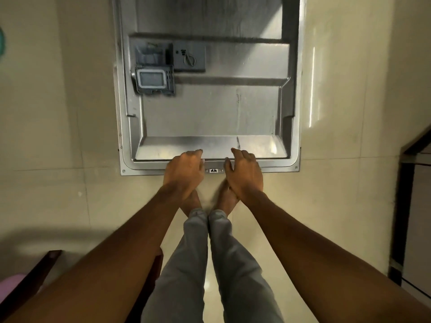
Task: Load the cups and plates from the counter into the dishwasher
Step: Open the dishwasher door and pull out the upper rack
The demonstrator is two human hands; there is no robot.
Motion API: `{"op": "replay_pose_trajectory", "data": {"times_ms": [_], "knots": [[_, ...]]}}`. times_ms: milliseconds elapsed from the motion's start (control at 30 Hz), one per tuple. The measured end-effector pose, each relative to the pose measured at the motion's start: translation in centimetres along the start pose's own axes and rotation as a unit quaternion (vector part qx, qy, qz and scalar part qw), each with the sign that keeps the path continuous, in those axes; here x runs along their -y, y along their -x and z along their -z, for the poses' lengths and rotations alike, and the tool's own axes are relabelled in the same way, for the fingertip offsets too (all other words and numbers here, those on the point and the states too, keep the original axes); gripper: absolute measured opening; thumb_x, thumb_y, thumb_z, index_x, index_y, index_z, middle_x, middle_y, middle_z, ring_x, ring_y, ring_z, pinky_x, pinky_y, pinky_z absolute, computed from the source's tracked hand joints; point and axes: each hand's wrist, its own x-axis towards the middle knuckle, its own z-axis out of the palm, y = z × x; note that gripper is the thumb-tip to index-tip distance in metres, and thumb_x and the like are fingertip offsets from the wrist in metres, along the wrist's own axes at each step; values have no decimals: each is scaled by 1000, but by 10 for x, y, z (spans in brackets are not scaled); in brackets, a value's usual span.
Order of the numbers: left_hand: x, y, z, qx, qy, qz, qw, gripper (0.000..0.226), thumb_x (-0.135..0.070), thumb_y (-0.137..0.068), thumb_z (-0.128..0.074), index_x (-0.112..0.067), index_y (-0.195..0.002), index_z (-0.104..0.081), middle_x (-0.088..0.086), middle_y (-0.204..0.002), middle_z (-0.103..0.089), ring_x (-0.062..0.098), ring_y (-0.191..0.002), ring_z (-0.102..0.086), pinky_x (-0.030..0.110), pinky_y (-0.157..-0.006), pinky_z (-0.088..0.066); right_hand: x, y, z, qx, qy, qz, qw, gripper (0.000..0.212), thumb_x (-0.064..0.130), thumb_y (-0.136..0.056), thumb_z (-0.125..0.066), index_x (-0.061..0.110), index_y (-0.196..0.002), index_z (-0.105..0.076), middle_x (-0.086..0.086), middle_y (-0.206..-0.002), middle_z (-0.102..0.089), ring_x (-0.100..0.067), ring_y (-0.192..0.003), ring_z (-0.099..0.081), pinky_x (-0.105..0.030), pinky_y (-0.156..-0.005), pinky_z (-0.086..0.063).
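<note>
The dishwasher door (210, 108) lies dropped flat, inner face up, and its latch (213, 170) sits in the middle of the near rim. The left hand (184, 170) rests on the rim just left of the latch, fingers bent down onto the steel. The right hand (243, 171) rests just right of it, fingers looser and reaching past the rim, thumb lying beside the latch. Whether either hand truly grips the edge cannot be told. Far beyond the latch and to its left is the detergent dispenser (155, 73), its flap apparently open. No cups, plates, counter or racks are in view, so loading looks not yet begun. The bare feet (224, 197) stand just short of the latch, close under the rim. A step forward with crockery in hand could catch a shin or toe on the door. Leaning weight through both hands could also strain the hinges or tip the person forward.
</note>
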Motion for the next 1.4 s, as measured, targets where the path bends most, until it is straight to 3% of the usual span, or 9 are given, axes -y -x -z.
{"op": "replay_pose_trajectory", "data": {"times_ms": [133, 267, 533, 700, 967, 1200, 1300, 1400], "knots": [[-13, 14, 54, -41, -51, -39, 997, 38, -29, -96, -49, -13, -130, -54, 8, -123, -63, 23, -110, -59, 33, -94, -43, 12, 9, 63, -8, -11, 14, 1000, 39, 33, -98, -46, 16, -133, -49, -5, -131, -54, -21, -121, -48, -33, -95, -45], [-31, 25, 112, -61, -92, -36, 993, 43, -34, -96, -45, -16, -135, -45, 6, -128, -53, 23, -115, -49, 37, -97, -40, 24, 18, 124, -33, -11, 41, 999, 33, 29, -99, -46, 15, -128, -52, -4, -126, -56, -20, -116, -50, -28, -91, -43], [-60, 38, 206, -127, -96, -28, 987, 39, -36, -95, -46, -16, -128, -51, 4, -119, -55, 21, -107, -52, 36, -93, -43, 54, 14, 225, -79, -25, 92, 992, 30, 27, -99, -46, 17, -126, -53, 1, -126, -54, -16, -106, -56, -27, -80, -46], [-75, 25, 255, -189, -84, -51, 977, 33, -28, -91, -52, -13, -120, -55, 6, -116, -57, 22, -106, -53, 38, -94, -45, 81, -5, 260, -145, -39, 136, 979, 24, 23, -96, -52, 15, -118, -58, 1, -116, -57, -16, -104, -55, -31, -84, -52], [-85, -38, 330, -238, -59, -76, 966, 48, -36, -95, -50, -13, -136, -45, 6, -144, -44, 24, -140, -33, 43, -115, -28, 132, -71, 306, -233, -27, 183, 955, 31, 24, -92, -57, 15, -122, -57, -2, -124, -59, -19, -121, -52, -36, -104, -44], [-95, -112, 420, -302, -88, -128, 941, 49, -35, -95, -48, -13, -138, -45, 6, -145, -44, 23, -137, -35, 39, -114, -26, 196, -143, 373, -308, -39, 211, 927, 32, 20, -91, -58, 13, -122, -55, -4, -125, -56, -19, -116, -51, -31, -98, -46], [-104, -149, 454, -320, -91, -134, 933, 51, -36, -96, -47, -15, -142, -39, 4, -150, -36, 22, -142, -26, 39, -116, -22, 216, -177, 401, -340, -40, 232, 911, 38, 16, -87, -62, 10, -124, -54, -6, -128, -53, -23, -119, -49, -35, -102, -44], [-114, -182, 480, -366, -107, -161, 910, 52, -33, -92, -52, -10, -138, -45, 8, -146, -41, 25, -141, -31, 41, -113, -29, 228, -215, 425, -360, -33, 243, 900, 48, 13, -85, -64, 9, -131, -49, -8, -136, -47, -26, -129, -43, -40, -108, -39]]}}
